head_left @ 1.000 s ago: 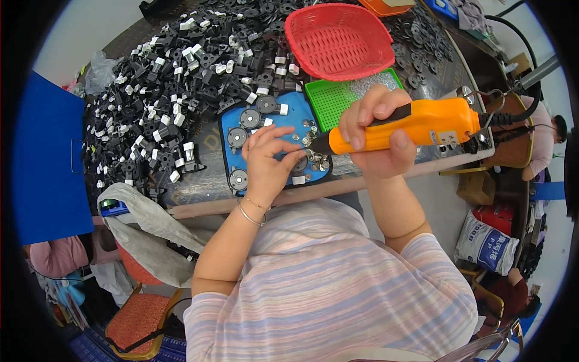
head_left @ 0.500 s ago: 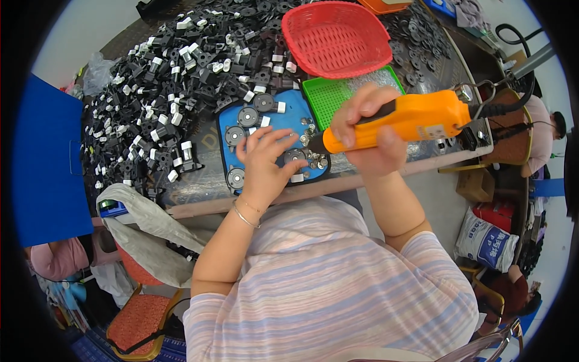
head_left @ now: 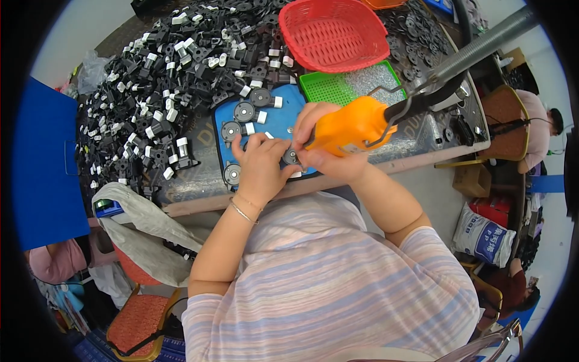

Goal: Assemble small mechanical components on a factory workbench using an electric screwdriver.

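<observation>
My right hand (head_left: 335,164) is wrapped round an orange electric screwdriver (head_left: 353,125). Its tip is hidden behind my fingers, close above a black round part with a white tab (head_left: 291,157). Around that part the thumb and fingers of my left hand (head_left: 259,166) are closed, holding it on the blue mat (head_left: 277,123). More such round parts (head_left: 243,112) lie in a curved row along the mat's left side, beyond my left hand. One small shiny metal piece (head_left: 290,130) shows on the mat; my right hand covers the area beside it.
A big heap of black and white parts (head_left: 181,72) spreads over the left of the table. Behind the mat are a green tray (head_left: 325,88) with small clear pieces and a red basket (head_left: 335,36). Black discs (head_left: 416,36) lie far right. A spring-wrapped cable (head_left: 482,48) runs to the screwdriver.
My right hand has brought the screwdriver left, tilting it more upright over the part under my left hand. The cable has swung into view with it. My left hand has barely moved.
</observation>
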Available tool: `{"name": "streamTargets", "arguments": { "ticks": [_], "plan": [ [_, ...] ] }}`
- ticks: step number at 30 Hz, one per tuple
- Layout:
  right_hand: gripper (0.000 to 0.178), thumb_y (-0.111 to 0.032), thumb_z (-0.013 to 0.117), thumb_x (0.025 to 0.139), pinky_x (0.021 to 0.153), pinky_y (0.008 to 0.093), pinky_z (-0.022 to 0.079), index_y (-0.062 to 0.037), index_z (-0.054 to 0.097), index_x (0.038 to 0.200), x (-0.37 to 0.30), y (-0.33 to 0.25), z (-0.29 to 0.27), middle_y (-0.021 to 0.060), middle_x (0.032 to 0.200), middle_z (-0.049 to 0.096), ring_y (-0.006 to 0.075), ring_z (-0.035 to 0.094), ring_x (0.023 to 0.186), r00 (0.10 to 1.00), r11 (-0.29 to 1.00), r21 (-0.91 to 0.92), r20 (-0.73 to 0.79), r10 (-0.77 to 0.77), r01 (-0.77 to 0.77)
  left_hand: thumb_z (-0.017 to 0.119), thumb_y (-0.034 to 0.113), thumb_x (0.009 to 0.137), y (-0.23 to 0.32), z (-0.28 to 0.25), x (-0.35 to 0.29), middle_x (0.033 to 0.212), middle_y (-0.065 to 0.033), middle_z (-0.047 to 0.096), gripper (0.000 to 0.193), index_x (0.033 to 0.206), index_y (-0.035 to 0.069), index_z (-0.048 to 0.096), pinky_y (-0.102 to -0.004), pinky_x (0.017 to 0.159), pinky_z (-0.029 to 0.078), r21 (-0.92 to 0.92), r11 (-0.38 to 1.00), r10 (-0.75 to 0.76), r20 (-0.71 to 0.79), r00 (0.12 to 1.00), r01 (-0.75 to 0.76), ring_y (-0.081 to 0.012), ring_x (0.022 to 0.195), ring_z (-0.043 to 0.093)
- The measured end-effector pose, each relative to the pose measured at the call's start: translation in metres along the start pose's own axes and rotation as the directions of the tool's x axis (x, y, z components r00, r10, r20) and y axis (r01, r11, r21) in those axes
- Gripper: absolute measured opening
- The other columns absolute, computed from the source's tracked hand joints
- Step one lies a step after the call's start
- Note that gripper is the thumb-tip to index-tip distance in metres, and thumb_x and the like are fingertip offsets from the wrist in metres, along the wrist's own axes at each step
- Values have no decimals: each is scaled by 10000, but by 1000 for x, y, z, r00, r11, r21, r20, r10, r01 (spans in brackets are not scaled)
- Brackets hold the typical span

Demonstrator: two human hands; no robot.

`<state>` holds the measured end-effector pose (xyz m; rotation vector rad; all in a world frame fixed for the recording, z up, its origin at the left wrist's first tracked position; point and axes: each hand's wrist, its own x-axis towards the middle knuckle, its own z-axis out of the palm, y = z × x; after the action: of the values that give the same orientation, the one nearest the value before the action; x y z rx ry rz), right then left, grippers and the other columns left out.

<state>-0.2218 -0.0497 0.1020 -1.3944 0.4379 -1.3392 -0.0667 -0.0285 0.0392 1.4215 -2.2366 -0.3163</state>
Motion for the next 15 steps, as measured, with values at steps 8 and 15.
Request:
{"name": "streamTargets", "arguments": {
  "ticks": [8,15],
  "plan": [
    [234,-49,698,686,673,254,435,-50,545,864,-10,23,-3,53,811,561,151,527,728,995,981,-188,88,-40,56,777,265,609,-4,5,1,823,19,618,315,863,136,643,-530,985,187,-20,999,48,-81,996,-50,-196,951,511],
    [255,-89,689,703,635,257,453,-19,540,897,6,6,-7,101,822,543,147,522,724,972,961,155,78,220,-230,792,267,593,4,0,2,841,16,620,328,852,127,647,-526,990,182,-49,998,-39,-17,999,38,-202,958,511]
  ]
}}
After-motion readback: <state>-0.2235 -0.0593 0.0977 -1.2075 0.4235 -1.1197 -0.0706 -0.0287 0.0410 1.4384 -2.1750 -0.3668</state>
